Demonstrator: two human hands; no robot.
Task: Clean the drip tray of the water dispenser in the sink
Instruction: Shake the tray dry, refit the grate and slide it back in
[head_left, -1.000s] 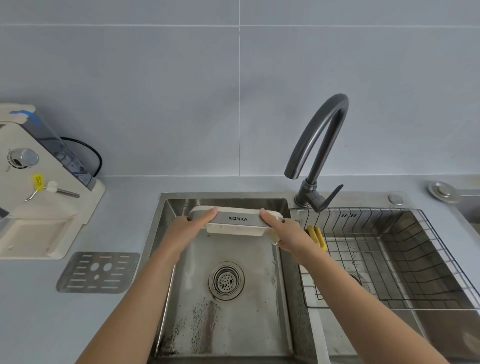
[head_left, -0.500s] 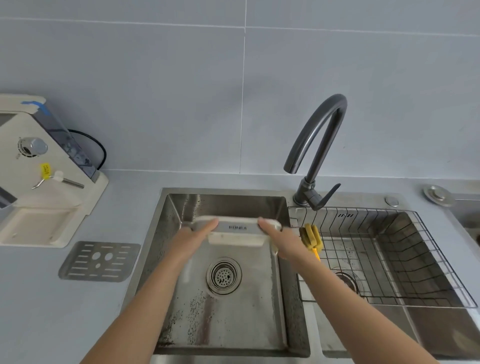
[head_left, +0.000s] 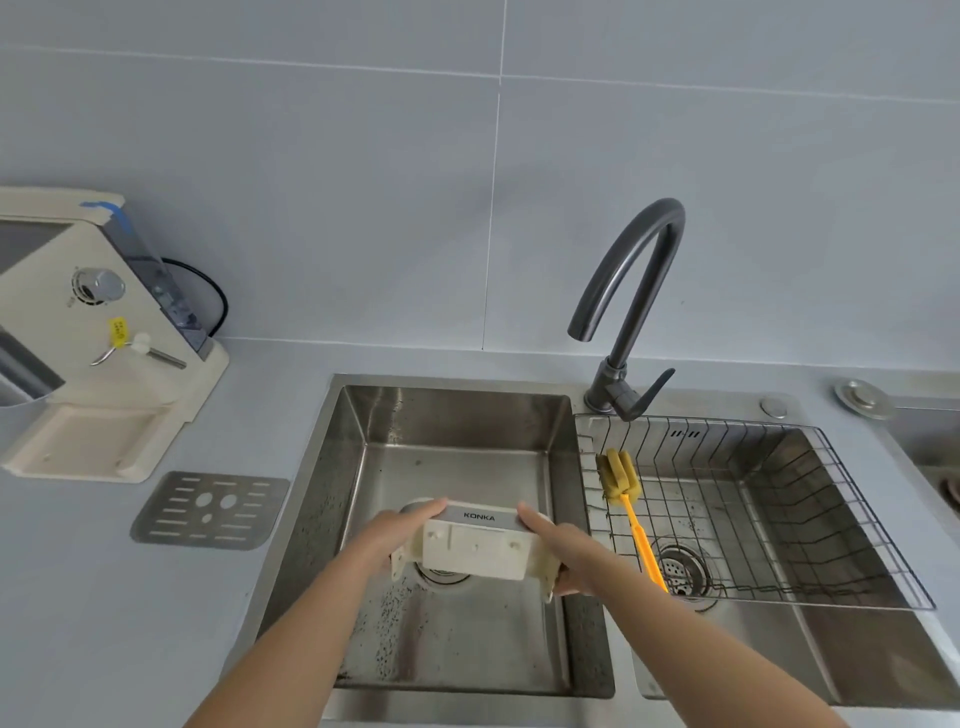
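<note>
The cream drip tray (head_left: 475, 553), with a grey front strip marked KONKA, is held tilted over the left basin of the steel sink (head_left: 343, 467), its underside facing me, above the drain. My left hand (head_left: 387, 540) grips its left end. My right hand (head_left: 563, 551) grips its right end. The tray's perforated metal grille (head_left: 208, 511) lies flat on the counter, left of the sink. The water dispenser (head_left: 88, 343) stands at the far left with its tray slot bare.
A dark curved faucet (head_left: 626, 312) rises behind the divider between the two basins. A wire basket (head_left: 753, 509) sits in the right basin with a yellow sponge brush (head_left: 631, 514) leaning in it. A round metal cap (head_left: 862, 397) lies on the counter at right.
Both hands have brought the tray nearer to me and lower in the left basin, tipping it so its underside shows. My view has shifted back and up.
</note>
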